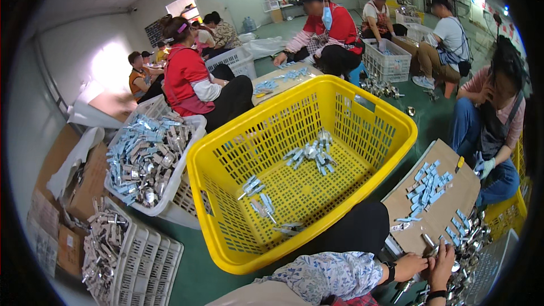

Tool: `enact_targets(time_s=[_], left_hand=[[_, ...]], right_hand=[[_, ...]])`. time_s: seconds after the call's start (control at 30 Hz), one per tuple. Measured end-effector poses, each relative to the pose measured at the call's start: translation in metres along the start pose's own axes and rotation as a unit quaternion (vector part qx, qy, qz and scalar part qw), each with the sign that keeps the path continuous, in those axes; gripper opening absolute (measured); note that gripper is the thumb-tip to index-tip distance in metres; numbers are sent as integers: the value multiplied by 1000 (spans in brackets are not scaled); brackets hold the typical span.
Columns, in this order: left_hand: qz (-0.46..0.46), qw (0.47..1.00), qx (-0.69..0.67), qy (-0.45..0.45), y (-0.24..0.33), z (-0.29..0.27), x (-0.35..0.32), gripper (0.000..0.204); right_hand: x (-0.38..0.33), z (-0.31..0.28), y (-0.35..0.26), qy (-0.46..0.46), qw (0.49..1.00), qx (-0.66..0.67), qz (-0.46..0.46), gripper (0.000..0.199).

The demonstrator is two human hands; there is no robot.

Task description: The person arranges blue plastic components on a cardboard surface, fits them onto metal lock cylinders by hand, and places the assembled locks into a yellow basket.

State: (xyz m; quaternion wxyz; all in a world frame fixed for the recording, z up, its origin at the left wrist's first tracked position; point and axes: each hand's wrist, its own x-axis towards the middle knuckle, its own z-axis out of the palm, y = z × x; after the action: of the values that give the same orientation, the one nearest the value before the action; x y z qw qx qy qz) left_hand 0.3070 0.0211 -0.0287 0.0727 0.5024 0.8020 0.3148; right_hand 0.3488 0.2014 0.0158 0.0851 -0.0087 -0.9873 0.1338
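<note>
Metal parts [475, 242] lie just right of your right hand [441, 264], farther from your left hand [410, 267], and I can't tell if either grips anything.

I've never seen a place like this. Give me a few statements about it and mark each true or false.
1. The yellow basket has slotted sides. True.
2. It is filled to the rim. False: only a few clusters of parts lie inside.
3. Both hands of the camera wearer are inside it. False: the left hand and right hand are close together near the cardboard.
4. Blue pieces lie on that cardboard. True.
5. The floor is red. False: the floor is green.
</note>
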Motion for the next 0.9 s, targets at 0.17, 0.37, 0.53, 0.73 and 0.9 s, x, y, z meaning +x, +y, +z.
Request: enact_targets(time_s=[0.17, 0.37, 0.53, 0.73, 0.9], left_hand=[[58, 990, -124, 15, 20, -14, 14, 31], [26, 997, -66, -29, -56, -39, -30, 48], [17, 992, -76, -96, -25, -46, 0, 62], [96, 991, -66, -72, -2, -57, 4, 44], [97, 991, -58, -70, -5, -60, 3, 45]], right_hand=[[-17, -24, -1, 17, 999, 15, 50, 67], [44, -3, -31, 4, 984, 51, -171, 61], [9, 8, -4, 89, 992, 48, -74, 71], [5, 26, 0, 159, 983, -25, -84, 77], [12, 35, -3, 216, 972, -33, -86, 66]])
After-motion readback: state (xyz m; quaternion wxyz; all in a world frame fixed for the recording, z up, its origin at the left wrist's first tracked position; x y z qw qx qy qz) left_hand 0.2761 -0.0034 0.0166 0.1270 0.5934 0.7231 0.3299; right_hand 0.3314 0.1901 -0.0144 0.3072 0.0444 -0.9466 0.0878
